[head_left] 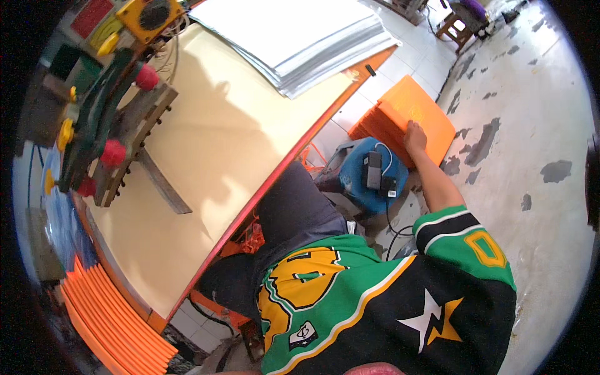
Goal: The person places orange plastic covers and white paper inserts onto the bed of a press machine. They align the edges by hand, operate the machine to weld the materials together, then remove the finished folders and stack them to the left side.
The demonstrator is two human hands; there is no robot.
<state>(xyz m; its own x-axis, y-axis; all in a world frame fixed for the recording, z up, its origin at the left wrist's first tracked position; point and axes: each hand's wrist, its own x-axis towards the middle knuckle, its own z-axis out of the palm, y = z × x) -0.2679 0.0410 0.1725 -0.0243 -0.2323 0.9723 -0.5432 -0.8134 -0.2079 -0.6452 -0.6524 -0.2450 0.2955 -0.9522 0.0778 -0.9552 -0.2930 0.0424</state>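
Observation:
To my right, a stack of flat orange sheets (425, 109) leans beside the worktable, close to the wall. My right hand (415, 136) is on the near side of this stack, its fingers curled in against the top sheet. The arm reaches out from a green and black short sleeve. How much of the stack the fingers hold is hidden. My left hand is out of the picture.
The cream worktable (231, 169) carries a stack of white sheets (300, 37) and a green machine with red knobs (112, 128). More orange sheets (112, 319) fan out at lower left. A blue plastic object (353, 165) bears black devices and cables. A peeling wall (525, 144) stands right.

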